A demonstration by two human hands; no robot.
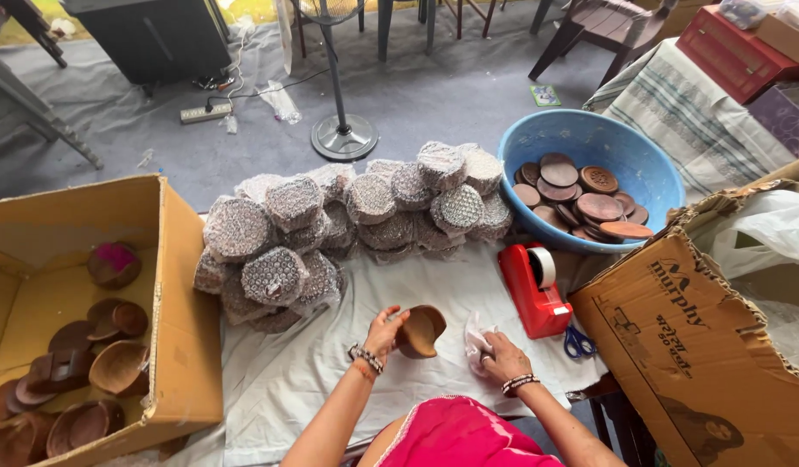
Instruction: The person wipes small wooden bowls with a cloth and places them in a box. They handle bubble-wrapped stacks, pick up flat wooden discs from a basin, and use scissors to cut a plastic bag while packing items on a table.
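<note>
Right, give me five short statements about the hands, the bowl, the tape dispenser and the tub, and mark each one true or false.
1. The left hand holds a brown bowl. True.
2. The right hand is empty. False: it grips a white cloth.
3. The red tape dispenser stands on the white sheet to the right of the hands. True.
4. The blue tub holds wrapped bundles. False: it holds bare brown discs; the wrapped bundles are piled beside it.
5. The cardboard box on the left is empty. False: brown bowls lie in it.
</note>
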